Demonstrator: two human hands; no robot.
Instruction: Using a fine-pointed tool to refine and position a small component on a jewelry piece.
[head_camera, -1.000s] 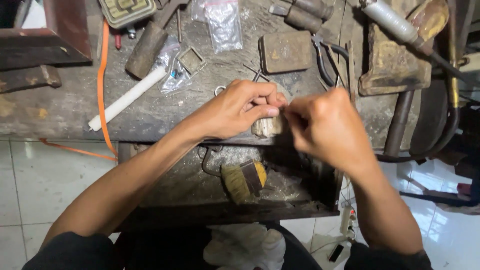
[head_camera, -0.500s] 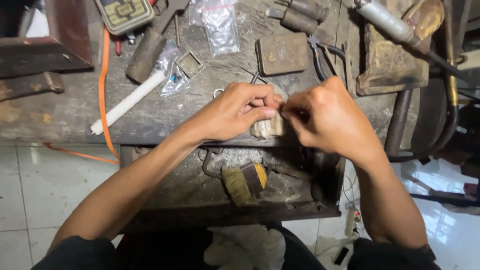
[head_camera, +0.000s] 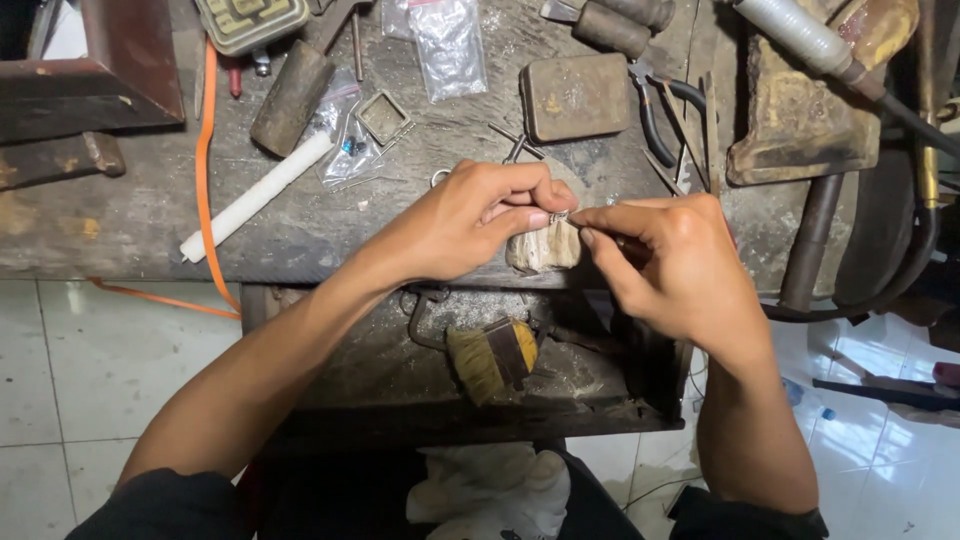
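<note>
My left hand (head_camera: 470, 220) pinches a small silvery metal piece (head_camera: 560, 215) between thumb and fingertips, just above a worn wooden peg (head_camera: 543, 250) that juts from the front edge of the workbench (head_camera: 120, 225). My right hand (head_camera: 675, 265) meets it from the right, fingers closed on a thin tool whose tip touches the piece. Most of the tool is hidden inside the hand.
An open drawer (head_camera: 400, 390) below holds a small yellow brush (head_camera: 490, 358). On the bench lie a white rod (head_camera: 255, 197), an orange cord (head_camera: 205, 170), plastic bags (head_camera: 450, 45), a flat metal tin (head_camera: 577, 95), pliers (head_camera: 660, 110) and a torch (head_camera: 810, 40). White tiled floor on both sides.
Both hands stay at the peg; the view has drifted slightly. The fingers have made small shifts around the metal piece.
</note>
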